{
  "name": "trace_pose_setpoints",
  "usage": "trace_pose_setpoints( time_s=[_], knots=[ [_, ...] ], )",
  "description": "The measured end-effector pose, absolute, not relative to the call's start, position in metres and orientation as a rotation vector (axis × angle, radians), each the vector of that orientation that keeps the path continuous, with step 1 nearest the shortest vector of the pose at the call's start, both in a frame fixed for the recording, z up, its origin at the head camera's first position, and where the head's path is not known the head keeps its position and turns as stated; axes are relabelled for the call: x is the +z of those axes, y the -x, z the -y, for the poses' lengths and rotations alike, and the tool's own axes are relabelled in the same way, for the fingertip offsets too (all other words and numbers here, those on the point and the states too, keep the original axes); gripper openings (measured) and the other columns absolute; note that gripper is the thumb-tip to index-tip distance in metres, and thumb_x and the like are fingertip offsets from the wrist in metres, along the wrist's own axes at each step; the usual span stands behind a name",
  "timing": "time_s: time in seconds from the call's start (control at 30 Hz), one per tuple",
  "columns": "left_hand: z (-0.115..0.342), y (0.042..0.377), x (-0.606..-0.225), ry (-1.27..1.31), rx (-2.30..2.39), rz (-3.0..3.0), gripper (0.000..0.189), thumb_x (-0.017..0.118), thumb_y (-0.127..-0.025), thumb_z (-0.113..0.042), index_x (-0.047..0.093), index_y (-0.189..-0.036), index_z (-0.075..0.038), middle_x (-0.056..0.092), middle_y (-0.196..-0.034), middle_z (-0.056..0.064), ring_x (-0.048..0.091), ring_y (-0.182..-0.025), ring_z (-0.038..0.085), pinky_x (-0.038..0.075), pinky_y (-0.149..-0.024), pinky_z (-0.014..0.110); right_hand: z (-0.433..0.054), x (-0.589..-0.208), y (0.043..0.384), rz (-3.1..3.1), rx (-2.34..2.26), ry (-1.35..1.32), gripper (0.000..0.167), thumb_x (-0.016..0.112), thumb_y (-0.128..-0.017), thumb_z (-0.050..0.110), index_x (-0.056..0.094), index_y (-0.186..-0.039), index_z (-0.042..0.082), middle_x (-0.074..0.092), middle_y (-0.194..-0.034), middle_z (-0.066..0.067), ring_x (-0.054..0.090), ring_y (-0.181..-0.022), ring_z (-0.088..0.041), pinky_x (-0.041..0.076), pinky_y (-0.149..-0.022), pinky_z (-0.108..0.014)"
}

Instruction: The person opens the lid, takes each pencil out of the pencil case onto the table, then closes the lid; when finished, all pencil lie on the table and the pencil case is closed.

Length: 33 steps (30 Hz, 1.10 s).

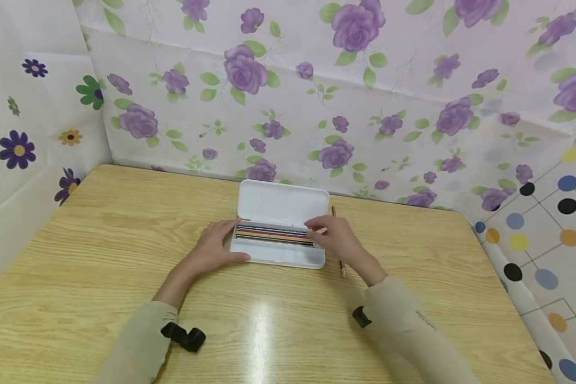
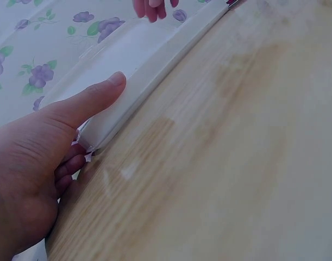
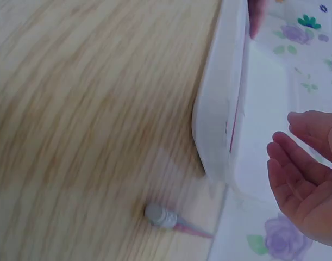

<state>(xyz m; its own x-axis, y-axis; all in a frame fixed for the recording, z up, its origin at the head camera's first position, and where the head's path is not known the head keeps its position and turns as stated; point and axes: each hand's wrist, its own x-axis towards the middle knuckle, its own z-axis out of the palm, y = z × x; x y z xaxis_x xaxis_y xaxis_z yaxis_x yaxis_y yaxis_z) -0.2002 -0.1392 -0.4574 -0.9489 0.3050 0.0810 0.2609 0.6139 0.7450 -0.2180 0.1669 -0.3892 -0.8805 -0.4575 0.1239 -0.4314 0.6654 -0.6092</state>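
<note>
An open white pencil case [image 1: 278,257] lies on the table, its lid [image 1: 283,200] tipped back towards the wall. Several colored pencils [image 1: 269,233] lie side by side in its rear compartment, while the front compartment shows bare white. My left hand [image 1: 213,245] grips the case's left end, with the thumb over the front edge and the fingers round the side. Above the right end of the case hovers my right hand [image 1: 335,237], fingers loosely bent and nothing seen between them in the right wrist view. A pencil with an eraser end [image 3: 161,216] lies just right of the case.
The wooden table [image 1: 125,224] meets a wall covered in purple-flowered sheeting [image 1: 288,106] behind the case. Patterned sheets also stand at the left and right sides. A black wrist mount [image 1: 184,336] sits on the left sleeve, another [image 1: 361,317] on the right.
</note>
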Motion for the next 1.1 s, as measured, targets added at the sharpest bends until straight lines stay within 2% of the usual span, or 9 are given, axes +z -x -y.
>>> trace_pose_setpoints(
  time_s=[0.2,0.37,0.7,0.93,1.1],
  knots=[
    [0.139,0.2,-0.458,-0.484,1.275,-2.768,0.097,0.083,-0.073,-0.042,0.036,-0.148,-0.003,0.04,-0.146,0.021,0.03,-0.132,0.042,0.021,-0.106,0.059,-0.144,-0.396,0.221,-2.796,-0.913,0.916,0.022,0.068,-0.089,0.003,0.071,-0.11,-0.003,0.069,-0.109,-0.015,0.065,-0.101,-0.029,0.053,-0.082,-0.039],
    [0.138,0.2,-0.459,-0.495,1.273,-2.77,0.097,0.083,-0.073,-0.042,0.036,-0.148,-0.003,0.041,-0.145,0.021,0.031,-0.131,0.041,0.022,-0.106,0.059,-0.132,-0.404,0.224,-2.798,-0.744,0.983,0.023,0.07,-0.088,0.005,0.072,-0.11,-0.001,0.07,-0.108,-0.013,0.065,-0.102,-0.026,0.051,-0.088,-0.038],
    [0.138,0.2,-0.458,-0.501,1.286,-2.767,0.097,0.083,-0.072,-0.042,0.038,-0.147,-0.002,0.04,-0.145,0.022,0.03,-0.132,0.042,0.022,-0.106,0.059,-0.126,-0.41,0.226,-2.803,-0.726,1.007,0.02,0.071,-0.086,0.0,0.074,-0.106,0.003,0.071,-0.101,-0.009,0.066,-0.093,-0.021,0.053,-0.08,-0.031],
    [0.139,0.2,-0.458,-0.496,1.286,-2.768,0.097,0.083,-0.073,-0.042,0.037,-0.148,-0.002,0.04,-0.146,0.022,0.03,-0.133,0.042,0.021,-0.106,0.059,-0.125,-0.41,0.23,-2.773,-0.694,0.959,0.024,0.071,-0.087,0.003,0.072,-0.111,0.003,0.069,-0.107,-0.01,0.064,-0.099,-0.024,0.051,-0.085,-0.034],
    [0.14,0.2,-0.458,-0.501,1.276,-2.78,0.096,0.083,-0.073,-0.042,0.037,-0.148,-0.002,0.04,-0.146,0.022,0.03,-0.133,0.043,0.021,-0.106,0.059,-0.124,-0.407,0.236,-2.75,-0.604,1.019,0.023,0.071,-0.087,0.004,0.072,-0.11,0.002,0.069,-0.102,-0.01,0.064,-0.093,-0.022,0.052,-0.081,-0.031]
  ],
)
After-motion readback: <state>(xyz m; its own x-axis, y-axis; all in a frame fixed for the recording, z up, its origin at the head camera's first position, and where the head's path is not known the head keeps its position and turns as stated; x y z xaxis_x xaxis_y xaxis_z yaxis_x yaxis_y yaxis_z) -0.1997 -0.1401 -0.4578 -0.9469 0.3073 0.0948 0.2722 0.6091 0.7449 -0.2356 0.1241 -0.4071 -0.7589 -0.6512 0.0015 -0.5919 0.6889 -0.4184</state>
